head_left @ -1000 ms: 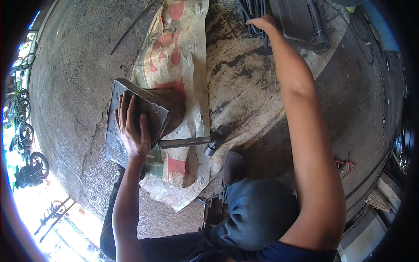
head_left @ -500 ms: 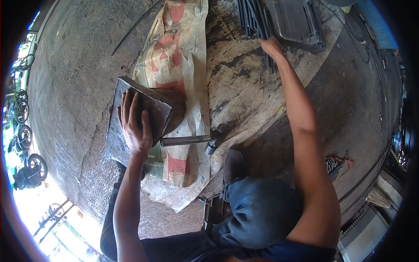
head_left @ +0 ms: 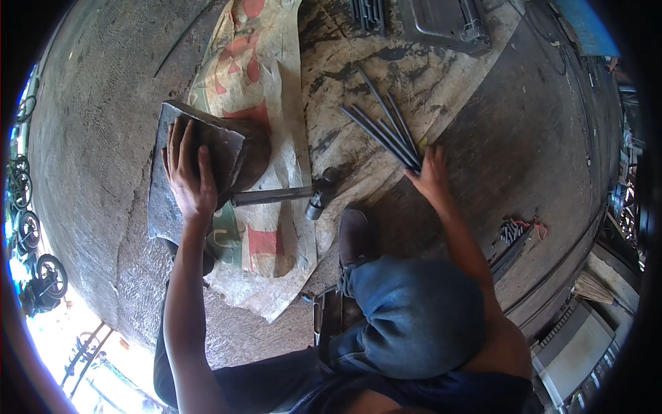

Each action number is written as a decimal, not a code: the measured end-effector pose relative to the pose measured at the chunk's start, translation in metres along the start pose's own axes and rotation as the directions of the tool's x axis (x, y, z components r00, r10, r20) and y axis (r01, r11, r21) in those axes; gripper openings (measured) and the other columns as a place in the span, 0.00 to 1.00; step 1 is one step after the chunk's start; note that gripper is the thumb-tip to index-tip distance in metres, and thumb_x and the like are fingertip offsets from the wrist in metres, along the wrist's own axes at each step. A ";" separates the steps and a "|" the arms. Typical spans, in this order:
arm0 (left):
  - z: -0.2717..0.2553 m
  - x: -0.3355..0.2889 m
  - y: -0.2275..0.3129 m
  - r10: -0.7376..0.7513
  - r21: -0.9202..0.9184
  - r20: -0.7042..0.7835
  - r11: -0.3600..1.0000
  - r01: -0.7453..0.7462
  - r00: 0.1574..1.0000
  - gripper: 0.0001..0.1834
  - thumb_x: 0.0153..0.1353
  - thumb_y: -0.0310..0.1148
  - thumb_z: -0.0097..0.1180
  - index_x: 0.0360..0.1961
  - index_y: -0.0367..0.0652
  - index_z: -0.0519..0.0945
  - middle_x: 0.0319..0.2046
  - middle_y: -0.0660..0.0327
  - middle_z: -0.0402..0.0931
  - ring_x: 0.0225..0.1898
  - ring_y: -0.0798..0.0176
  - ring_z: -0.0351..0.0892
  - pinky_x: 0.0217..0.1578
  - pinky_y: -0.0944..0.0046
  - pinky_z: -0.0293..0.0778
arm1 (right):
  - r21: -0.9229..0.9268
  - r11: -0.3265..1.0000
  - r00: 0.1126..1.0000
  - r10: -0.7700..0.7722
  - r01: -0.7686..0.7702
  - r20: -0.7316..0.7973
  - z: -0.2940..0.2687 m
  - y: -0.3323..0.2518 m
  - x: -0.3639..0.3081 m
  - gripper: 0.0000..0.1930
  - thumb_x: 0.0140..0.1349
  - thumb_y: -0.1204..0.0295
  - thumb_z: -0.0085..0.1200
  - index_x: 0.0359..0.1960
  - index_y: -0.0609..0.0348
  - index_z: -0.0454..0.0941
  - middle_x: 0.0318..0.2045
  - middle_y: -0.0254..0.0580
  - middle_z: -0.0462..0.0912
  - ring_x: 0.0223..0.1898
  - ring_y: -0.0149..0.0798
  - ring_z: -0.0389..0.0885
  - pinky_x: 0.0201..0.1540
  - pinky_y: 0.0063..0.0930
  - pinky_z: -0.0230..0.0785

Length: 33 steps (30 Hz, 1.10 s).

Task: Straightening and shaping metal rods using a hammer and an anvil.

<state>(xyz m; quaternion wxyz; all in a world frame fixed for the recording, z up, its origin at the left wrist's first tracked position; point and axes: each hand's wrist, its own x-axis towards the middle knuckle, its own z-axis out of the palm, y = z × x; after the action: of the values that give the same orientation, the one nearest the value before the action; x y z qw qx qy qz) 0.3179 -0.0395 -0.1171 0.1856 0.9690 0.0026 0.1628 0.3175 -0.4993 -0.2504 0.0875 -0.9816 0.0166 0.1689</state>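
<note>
Knee (head_left: 414, 317), in blue denim: nearest item, lower centre. Shoe (head_left: 355, 234), dark: just beyond it, beside the sheet's edge.

Right hand (head_left: 432, 172): closed round the near ends of several rods, beyond the knee and right of the shoe. Rods (head_left: 379, 137): dark, slim, straight; far ends fanned and uneven, pointing away and to the left, one standing apart from the rest. Good handling, as judged here: draw the fan together, grip all the rods snugly at one place, keep them low and fairly level, and steer their far ends clear of the hammer.

Hammer (head_left: 272, 196): on the sheet, head to the right, handle end beside the block.

Left hand (head_left: 186, 165): laid flat on the block, fingers a little apart, grasping nothing. Block (head_left: 224, 141): grey, flat-topped, tilted in this view; a rounded dark base partly shows at its right. Advice: keep this palm light and steady, as a resting support.

Pieces (head_left: 512, 232): short, in a small heap on the floor at right, red cord (head_left: 538, 228) beside them.

Sheet (head_left: 283, 110): worn, pale, red-printed, spread on the floor.

Bundle (head_left: 367, 17): more dark rods, at the far edge. Case (head_left: 441, 21): dark, metal-looking, just right of the bundle.
</note>
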 end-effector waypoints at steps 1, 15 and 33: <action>0.001 -0.002 -0.005 -0.001 0.009 0.000 1.000 0.001 1.000 0.24 0.69 0.38 0.44 0.62 0.37 0.71 0.65 0.46 0.64 0.69 0.44 0.58 0.68 0.47 0.49 | 0.025 1.000 0.998 0.006 -0.004 -0.068 -0.007 -0.012 -0.004 0.41 0.52 0.60 0.69 0.61 0.71 0.61 0.59 0.62 0.62 0.58 0.62 0.67 0.57 0.52 0.68; 0.002 -0.004 -0.007 0.046 -0.006 -0.045 0.999 -0.047 0.998 0.23 0.69 0.38 0.45 0.61 0.38 0.72 0.63 0.46 0.66 0.66 0.43 0.62 0.67 0.48 0.53 | 0.038 0.984 0.904 -0.144 0.174 -0.403 0.058 -0.068 0.015 0.41 0.50 0.55 0.67 0.61 0.64 0.63 0.55 0.53 0.68 0.56 0.57 0.67 0.57 0.58 0.59; 0.008 -0.007 -0.014 0.076 0.015 -0.064 0.997 -0.076 0.995 0.22 0.69 0.37 0.46 0.61 0.39 0.72 0.62 0.47 0.68 0.66 0.43 0.63 0.66 0.49 0.56 | 0.126 0.970 0.923 -0.152 0.208 -0.353 0.048 -0.037 -0.048 0.35 0.48 0.68 0.68 0.60 0.56 0.68 0.52 0.57 0.67 0.54 0.60 0.68 0.52 0.56 0.63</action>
<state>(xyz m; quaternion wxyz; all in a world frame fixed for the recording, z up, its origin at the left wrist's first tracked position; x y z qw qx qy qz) 0.3144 -0.0296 -0.1310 0.1731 0.9638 -0.0273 0.2009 0.2591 -0.4544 -0.2728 0.1775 -0.9830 -0.0454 -0.0141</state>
